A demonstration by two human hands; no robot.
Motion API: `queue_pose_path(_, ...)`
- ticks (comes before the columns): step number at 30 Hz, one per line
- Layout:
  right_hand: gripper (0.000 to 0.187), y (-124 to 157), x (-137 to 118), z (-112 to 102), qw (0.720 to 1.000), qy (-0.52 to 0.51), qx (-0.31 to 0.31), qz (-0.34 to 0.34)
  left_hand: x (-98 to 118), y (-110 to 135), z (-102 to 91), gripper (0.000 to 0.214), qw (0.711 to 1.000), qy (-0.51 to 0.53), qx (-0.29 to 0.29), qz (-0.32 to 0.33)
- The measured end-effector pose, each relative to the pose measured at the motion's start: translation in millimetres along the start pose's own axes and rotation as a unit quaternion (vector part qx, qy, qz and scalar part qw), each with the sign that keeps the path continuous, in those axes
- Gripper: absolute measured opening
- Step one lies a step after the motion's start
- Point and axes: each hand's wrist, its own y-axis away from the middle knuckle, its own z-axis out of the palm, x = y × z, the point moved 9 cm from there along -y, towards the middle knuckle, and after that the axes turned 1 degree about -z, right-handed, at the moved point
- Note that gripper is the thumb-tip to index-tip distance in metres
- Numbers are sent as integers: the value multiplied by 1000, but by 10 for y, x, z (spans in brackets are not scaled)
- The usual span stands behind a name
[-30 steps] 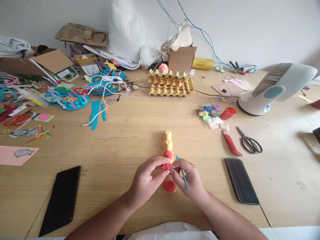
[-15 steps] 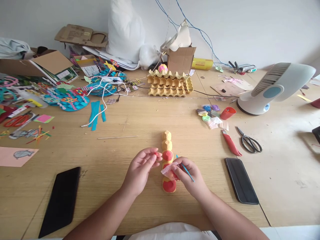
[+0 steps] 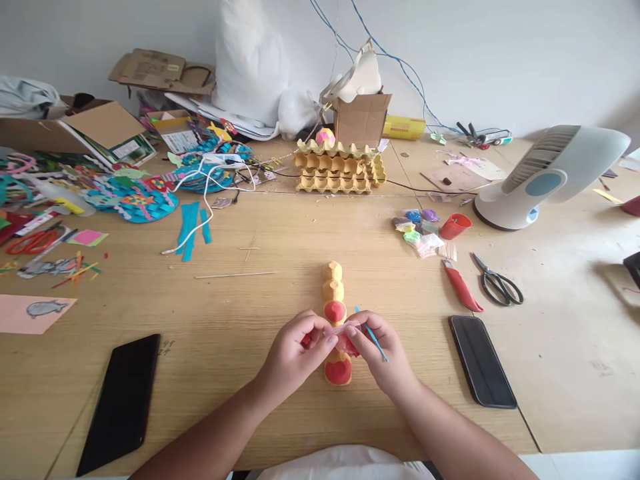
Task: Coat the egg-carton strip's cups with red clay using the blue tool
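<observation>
A yellow strip of egg-carton cups (image 3: 334, 290) lies on the wooden table (image 3: 300, 253) in front of me, with red clay pressed onto some cups. My left hand (image 3: 295, 353) and my right hand (image 3: 375, 350) meet over the strip. Both pinch a small clear bag of red clay (image 3: 345, 340). A thin blue stick tool (image 3: 374, 335) is also tucked in my right hand's fingers.
A black phone (image 3: 123, 400) lies at the left front, another phone (image 3: 483, 360) at the right. Scissors (image 3: 497, 287), a red knife (image 3: 463, 287), small clay bags (image 3: 417, 230), a red cup (image 3: 456, 225) and a white fan (image 3: 550, 173) stand to the right. Stacked egg cartons (image 3: 340, 170) sit behind. Paper craft clutter (image 3: 130, 197) fills the left.
Half a second ago my left hand was apart from the bag, pinching a bit of red clay. It has moved back right and now joins my right hand on the bag.
</observation>
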Motion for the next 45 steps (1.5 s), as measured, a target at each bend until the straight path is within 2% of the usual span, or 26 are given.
queue_pose_path(3, 24, 1, -43, 36, 999, 22, -16, -22, 114, 10, -32, 21, 998, -49, 20, 46)
queue_pose_path(10, 22, 46, -82, 13, 995, 73, -24, -60, 202, 11, -47, 21, 995, -65, 23, 75)
queue_pose_path(14, 23, 19, -108, 36, 995, 73, -47, -50, 165, 19, -38, 22, 996, -57, 18, 69)
queue_pose_path(17, 24, -1, -243, 66, 983, 156, -84, -50, 106, 6, -77, 23, 997, -47, 34, 49)
queue_pose_path(19, 24, 35, -449, -37, 948, 299, -54, -96, 80, -6, -132, 23, 997, -39, 57, 40)
queue_pose_path(21, 31, 146, -620, -216, 885, 447, -3, -129, 78, -12, -184, 24, 995, -37, 79, 39)
queue_pose_path(23, 28, 325, -692, -447, 815, 559, 44, -145, 93, -13, -206, 23, 994, -42, 87, 43)
queue_pose_path(25, 31, 552, -664, -720, 743, 646, 92, -149, 111, -8, -200, 24, 994, -49, 86, 49)
queue_pose_path(27, 37, 790, -556, -1028, 678, 709, 147, -125, 128, -2, -179, 24, 994, -53, 80, 55)
queue_pose_path(29, 46, 1010, -425, -1310, 630, 747, 197, -84, 143, 5, -158, 24, 994, -52, 75, 62)
queue_pose_path(31, 53, 1170, -309, -1506, 606, 762, 224, -46, 147, 9, -144, 23, 994, -48, 71, 66)
queue_pose_path(35, 52, 1222, -219, -1594, 619, 754, 218, -18, 133, 13, -143, 23, 994, -49, 69, 64)
queue_pose_path(38, 48, 1093, -343, -1402, 639, 735, 219, -61, 130, 15, -129, 22, 994, -57, 65, 66)
queue_pose_path(40, 39, 935, -431, -1092, 681, 701, 170, -125, 141, 15, -84, 21, 994, -73, 49, 72)
queue_pose_path(42, 35, 744, -453, -707, 746, 641, 71, -164, 159, 15, -11, 18, 992, -96, 23, 82)
queue_pose_path(45, 36, 483, -495, -271, 823, 541, -17, -169, 183, 21, 92, 14, 987, -127, -15, 95)
